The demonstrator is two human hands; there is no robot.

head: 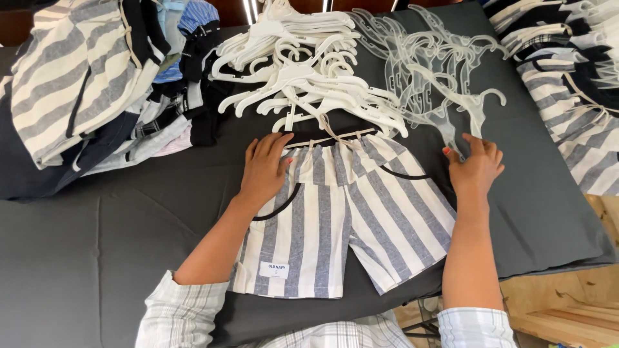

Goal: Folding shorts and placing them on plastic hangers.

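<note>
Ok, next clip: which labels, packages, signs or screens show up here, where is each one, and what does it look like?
Small white rectangular sticker label with dark print: on the lower hem of one leg of the grey-and-white striped fabric shorts, which lie flat on the dark grey table cover, below the left hand.
No packages, signs or screens in view.

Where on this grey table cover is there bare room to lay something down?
Bare patches: lower left, between the folded clothes pile and striped shorts; and right of the right hand, below the clear hangers. Crowded: the top edge, white hangers included.
</note>
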